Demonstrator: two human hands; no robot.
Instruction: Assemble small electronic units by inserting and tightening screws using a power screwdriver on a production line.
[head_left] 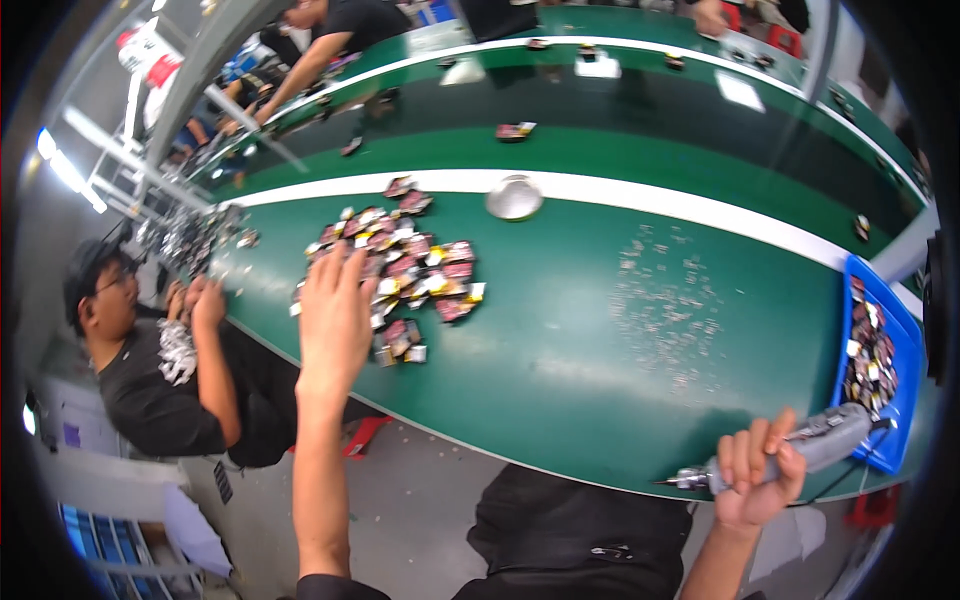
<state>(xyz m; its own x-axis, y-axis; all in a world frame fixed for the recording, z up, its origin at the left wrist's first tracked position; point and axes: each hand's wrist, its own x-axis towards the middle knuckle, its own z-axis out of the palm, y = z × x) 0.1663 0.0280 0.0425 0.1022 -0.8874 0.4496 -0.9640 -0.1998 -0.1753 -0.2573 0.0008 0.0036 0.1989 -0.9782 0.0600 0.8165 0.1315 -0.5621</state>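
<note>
My left hand (335, 325) reaches over the near left side of a pile of small parts (405, 260) in black, dark pink, white and yellow. Its fingers are stretched out, and their tips cover some of the parts; nothing shows in its grasp. My right hand (755, 475) is wrapped around a grey electric screwdriver (835, 437) at the table's near right edge. The screwdriver lies nearly level, its bit pointing left. Many tiny pale pieces (665, 300), perhaps screws, are scattered on the green tabletop (530, 370) between the pile and a blue tray (908, 365).
A round metal dish (514, 197) sits by the white strip (610, 190). Beyond runs a dark conveyor belt (620, 110) carrying a few parts. At the left a person in black (165, 380) handles pieces beside a heap of silvery parts (190, 235). Others work across the belt.
</note>
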